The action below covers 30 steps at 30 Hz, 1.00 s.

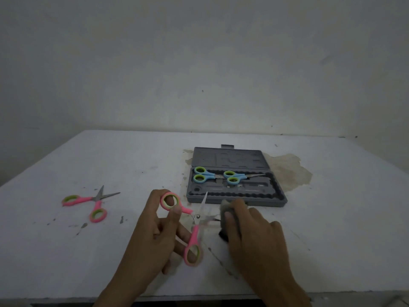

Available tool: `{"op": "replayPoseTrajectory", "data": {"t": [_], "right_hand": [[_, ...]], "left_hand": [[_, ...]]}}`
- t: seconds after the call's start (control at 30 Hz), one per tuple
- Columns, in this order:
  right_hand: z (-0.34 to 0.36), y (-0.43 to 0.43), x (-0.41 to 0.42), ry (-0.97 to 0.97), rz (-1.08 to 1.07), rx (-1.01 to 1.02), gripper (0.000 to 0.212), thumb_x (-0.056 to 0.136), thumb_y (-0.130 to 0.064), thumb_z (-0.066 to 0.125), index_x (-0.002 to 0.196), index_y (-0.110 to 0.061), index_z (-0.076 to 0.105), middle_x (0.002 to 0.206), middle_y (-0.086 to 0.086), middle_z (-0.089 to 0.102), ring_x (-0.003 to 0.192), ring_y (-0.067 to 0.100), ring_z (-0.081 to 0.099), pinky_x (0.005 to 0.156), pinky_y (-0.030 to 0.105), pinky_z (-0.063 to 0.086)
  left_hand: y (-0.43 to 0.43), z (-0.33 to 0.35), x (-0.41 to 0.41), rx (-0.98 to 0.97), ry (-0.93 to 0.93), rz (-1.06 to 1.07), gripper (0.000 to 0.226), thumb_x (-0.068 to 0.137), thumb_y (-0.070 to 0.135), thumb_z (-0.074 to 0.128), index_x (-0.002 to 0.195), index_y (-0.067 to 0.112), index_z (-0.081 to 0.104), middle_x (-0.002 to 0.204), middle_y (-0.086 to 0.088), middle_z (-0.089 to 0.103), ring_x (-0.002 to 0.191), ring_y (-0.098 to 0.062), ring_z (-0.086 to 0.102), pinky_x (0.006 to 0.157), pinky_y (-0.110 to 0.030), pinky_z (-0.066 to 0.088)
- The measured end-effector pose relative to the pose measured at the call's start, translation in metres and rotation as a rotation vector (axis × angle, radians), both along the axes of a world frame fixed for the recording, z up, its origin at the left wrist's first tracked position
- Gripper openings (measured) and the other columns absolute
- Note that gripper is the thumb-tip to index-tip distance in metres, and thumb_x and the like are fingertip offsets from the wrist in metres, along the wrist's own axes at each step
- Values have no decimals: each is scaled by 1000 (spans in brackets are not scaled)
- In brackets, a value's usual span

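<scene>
While the left hand (152, 235) grips the pink scissors (194, 227) with a finger through each green-lined ring, the right hand (254, 235) is curled round a grey block (230, 216), thumb on its near face. Head view only. The scissors are low over the table (66, 251), in front of the grey case (276, 191), and spread wide in an X. One ring is up-left and the other is down near the person. One blade points up and away toward the case's front wall. The other blade points right, with its tip at or under the block; contact is blurred, cannot tell. The hands are close but not touching, each clamped on its own thing. The case lies open, lid flat at the back. Two blue scissors, one (204, 173) left and one (236, 176) right, lie in the tray on a left-right axis, rings left, tips right. The moulded relief on the lid is too blurred to read, and no writing on the scissors is legible. Spare pink scissors (93, 201) lie well to the left on the table, open, blades pointing right and away. A brown stained patch (287, 171) shows on the table just right of the case.
</scene>
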State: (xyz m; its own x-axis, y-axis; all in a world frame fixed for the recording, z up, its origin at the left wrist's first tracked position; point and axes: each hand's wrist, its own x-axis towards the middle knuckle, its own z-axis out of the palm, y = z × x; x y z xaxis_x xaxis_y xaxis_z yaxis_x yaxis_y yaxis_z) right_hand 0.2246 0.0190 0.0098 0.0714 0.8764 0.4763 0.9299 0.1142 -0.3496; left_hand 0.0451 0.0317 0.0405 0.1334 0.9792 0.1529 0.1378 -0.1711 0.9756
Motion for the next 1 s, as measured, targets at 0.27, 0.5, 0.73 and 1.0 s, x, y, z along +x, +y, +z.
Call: {"op": "replayPoseTrajectory", "data": {"t": [0.27,0.5,0.73,1.0], "right_hand": [[8,-6,-7,-128,155,191,18,94,-44,42,107,-37,51,82,-11,61,69,8,54,64,27,31],[-14,7,32,192,89,109,17,92,-53,40,106,-45,47,91,-22,61,80,7,59,70,38,47],[-13,4,45,576,284,39,26,91,-45,55,116,-41,54,107,-27,62,97,-2,60,78,20,53],[-19,-4,59,453,189,66,26,87,-50,56,114,-52,55,106,-37,57,97,-15,55,81,6,45]], "left_hand": [[-2,5,8,44,71,-54,11,89,39,46,101,37,47,65,-17,70,49,-36,68,31,-21,36],[12,-10,-3,3,92,-52,11,95,34,47,105,33,47,71,-16,72,57,-41,68,39,-29,42],[9,-14,-1,36,73,-173,9,87,34,52,95,36,54,77,-16,73,57,-28,69,49,-30,51],[12,-17,-6,220,216,-102,7,83,38,58,90,36,60,80,2,76,73,-18,73,65,-26,58]]}}
